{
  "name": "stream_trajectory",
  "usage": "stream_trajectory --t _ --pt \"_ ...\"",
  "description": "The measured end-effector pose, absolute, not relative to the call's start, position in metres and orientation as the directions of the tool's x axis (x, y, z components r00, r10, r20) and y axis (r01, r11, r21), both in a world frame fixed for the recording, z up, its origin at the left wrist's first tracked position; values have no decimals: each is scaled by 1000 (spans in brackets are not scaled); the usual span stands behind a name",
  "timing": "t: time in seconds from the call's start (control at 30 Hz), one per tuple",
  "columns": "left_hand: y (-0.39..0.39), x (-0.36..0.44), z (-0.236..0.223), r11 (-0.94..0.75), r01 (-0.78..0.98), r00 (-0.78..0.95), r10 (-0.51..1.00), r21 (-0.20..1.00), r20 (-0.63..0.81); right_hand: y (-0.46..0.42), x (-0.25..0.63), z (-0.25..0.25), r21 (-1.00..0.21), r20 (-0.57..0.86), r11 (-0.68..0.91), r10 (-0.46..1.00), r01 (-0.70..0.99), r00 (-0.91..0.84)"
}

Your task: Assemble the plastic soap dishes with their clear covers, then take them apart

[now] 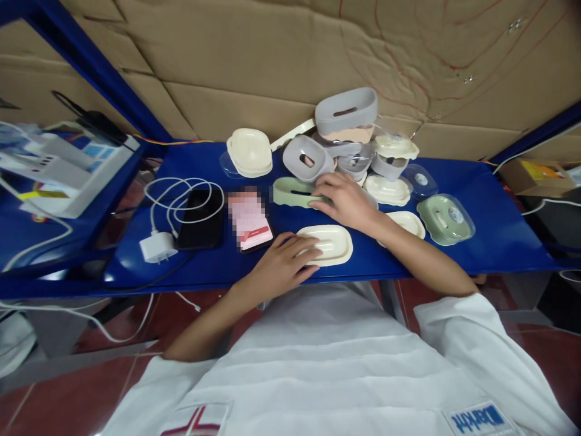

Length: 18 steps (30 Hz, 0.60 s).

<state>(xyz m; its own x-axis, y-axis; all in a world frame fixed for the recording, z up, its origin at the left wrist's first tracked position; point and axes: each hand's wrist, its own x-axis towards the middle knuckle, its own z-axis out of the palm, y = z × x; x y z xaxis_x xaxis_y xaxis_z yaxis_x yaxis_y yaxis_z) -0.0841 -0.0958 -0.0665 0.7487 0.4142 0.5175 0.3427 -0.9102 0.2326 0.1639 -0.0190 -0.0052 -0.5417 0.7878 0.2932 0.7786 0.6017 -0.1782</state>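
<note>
Left hand [280, 266]: my fingers spread over the cream dish [338, 245], probably steadying it.
Right hand [348, 203]: half-curled at the green holder [289, 192], perhaps for purchase; grip unclear.

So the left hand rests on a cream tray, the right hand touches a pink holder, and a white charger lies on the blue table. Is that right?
Not quite: the holder is green, not pink, as the head view shows. The right hand does touch it, the left hand rests on the cream tray, and the white charger lies on the blue table.
</note>
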Motion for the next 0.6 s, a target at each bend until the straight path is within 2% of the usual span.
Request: stream_trajectory --t 0.1,0.17,0.23,0.37,0.5,0.6 --pt "-101 -85 -65 -899 411 705 420 154 571 -55 186 4 -302 403 642 756 705 -516" --pt "-103 -85 -65 -873 473 647 434 116 627 -84 198 5 -311 422 673 730 671 -537" --pt "-103 -84 -65 -857 499 619 454 125 641 -112 205 -2 -288 413 698 708 655 -573" --pt "-97 -80 -66 -888 424 695 446 181 564 -149 205 -32 -233 412 687 711 688 -570" --pt "-93 -79 -67 -892 396 721 449 218 528 -161 196 -55 -158 466 654 710 740 -528" --pt "-93 -79 -68 -897 379 740 441 226 508 -160 195 -55 -104 472 670 684 735 -556"
